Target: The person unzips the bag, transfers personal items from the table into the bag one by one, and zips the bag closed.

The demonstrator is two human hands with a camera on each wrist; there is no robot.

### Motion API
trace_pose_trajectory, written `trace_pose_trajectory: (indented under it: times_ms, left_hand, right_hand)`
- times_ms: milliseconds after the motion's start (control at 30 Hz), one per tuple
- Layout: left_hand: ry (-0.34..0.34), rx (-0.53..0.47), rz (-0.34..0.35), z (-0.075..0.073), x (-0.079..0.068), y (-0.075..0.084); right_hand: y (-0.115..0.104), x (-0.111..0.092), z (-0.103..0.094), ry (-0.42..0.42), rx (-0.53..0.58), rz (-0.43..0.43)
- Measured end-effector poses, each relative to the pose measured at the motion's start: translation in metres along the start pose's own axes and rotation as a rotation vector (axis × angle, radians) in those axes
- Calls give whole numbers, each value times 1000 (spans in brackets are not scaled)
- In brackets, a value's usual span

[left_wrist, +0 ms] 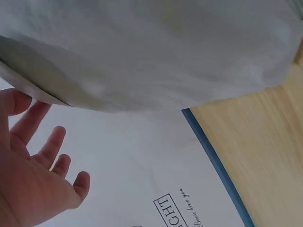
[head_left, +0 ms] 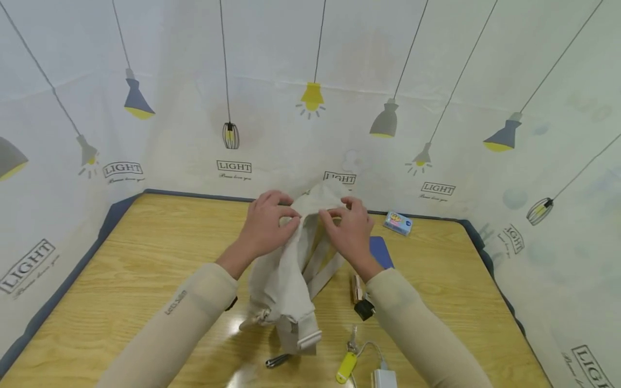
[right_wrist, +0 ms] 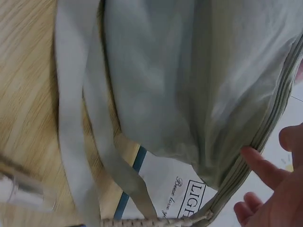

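A cream cloth bag (head_left: 283,291) with long straps (right_wrist: 73,118) is held up off the middle of the wooden table, its lower part drooping toward me. My left hand (head_left: 267,226) pinches the left side of its top edge between thumb and forefinger. In the left wrist view, the other fingers of that hand (left_wrist: 42,175) spread apart below the fabric. On the opposite side, my right hand (head_left: 351,229) pinches the edge too. The right wrist view shows its fingertip on the zipper (right_wrist: 272,116) that runs along the bag's mouth. The inside of the bag is hidden.
Right of the bag lie a small blue box (head_left: 398,222), a flat blue item (head_left: 380,251), a rose-gold tube (head_left: 357,288) and a black object (head_left: 364,309). Nearer me are a yellow key tag (head_left: 346,367), a white charger (head_left: 384,378) with cable, and a metal item (head_left: 277,360). Printed sheeting (head_left: 184,145) surrounds the table.
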State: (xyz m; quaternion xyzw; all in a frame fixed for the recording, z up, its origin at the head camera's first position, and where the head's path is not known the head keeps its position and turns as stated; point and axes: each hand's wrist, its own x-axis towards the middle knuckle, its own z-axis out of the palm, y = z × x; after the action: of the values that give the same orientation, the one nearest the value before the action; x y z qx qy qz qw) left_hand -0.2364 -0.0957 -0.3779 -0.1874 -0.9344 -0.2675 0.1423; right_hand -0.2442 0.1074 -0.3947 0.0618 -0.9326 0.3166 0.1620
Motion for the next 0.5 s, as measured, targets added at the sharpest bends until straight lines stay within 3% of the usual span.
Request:
trace_pose_trajectory:
  times_ms: [100,367,433,500]
  left_hand:
    - [-35,-62,47,-2,-4,-6]
    - [-109,-74,168,0,-18,-9]
    - [-92,-71,141,1,-21,-12]
    - [-74,-47,64,2,-22,-18]
  right_hand:
    - [-4,1,1,-34,16,53]
    - [-1,4,1,-56,35,146]
    - [2,5,1,-60,49,155]
    - [5,6,-1,-66,69,158]
